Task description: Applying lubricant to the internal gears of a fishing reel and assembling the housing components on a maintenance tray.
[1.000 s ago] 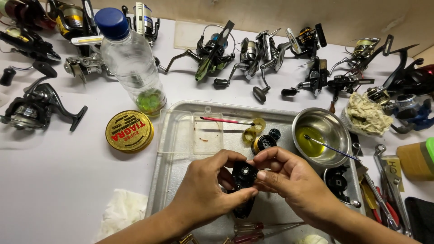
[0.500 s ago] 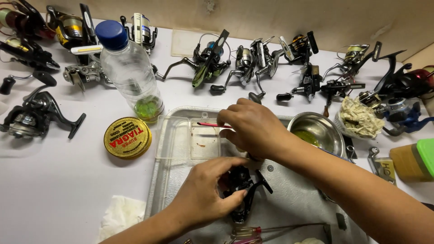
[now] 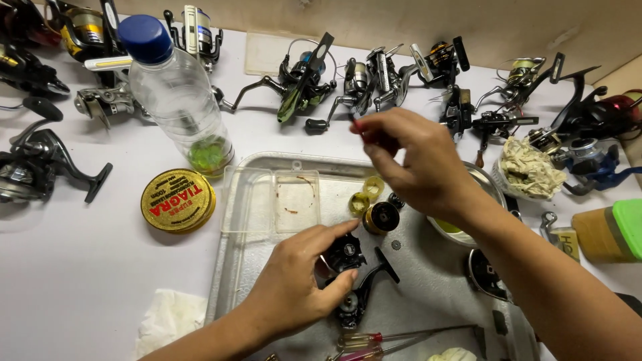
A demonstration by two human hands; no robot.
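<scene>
On the metal tray [image 3: 231, 267], your left hand [image 3: 294, 287] holds the black spinning reel body [image 3: 351, 281], fingers curled and closed around its near side, thumb [image 3: 338, 235] reaching over the top. Your right hand [image 3: 411, 164] is raised above the tray's far edge, fingertips pinched together on something thin with a red end [image 3: 359, 125]; what it is cannot be made out.

Risk: the reel rests partly on the tray and is gripped from one side only, so a push from above could roll it toward the screwdrivers [image 3: 394, 334] at the near rim. The pinched item, held high over the tray, could fall among the loose parts: two yellow rings [image 3: 366, 195] and a black-and-gold spool [image 3: 381, 217] lying just beyond the reel.

Surroundings: a clear lidded box [image 3: 271, 199] sits at the tray's far left; a steel bowl [image 3: 491, 190] is largely hidden under your right wrist. Off the tray stand a plastic bottle [image 3: 177, 100] and a round gold tin [image 3: 177, 200], with a row of reels [image 3: 374, 73] crowding the far table.
</scene>
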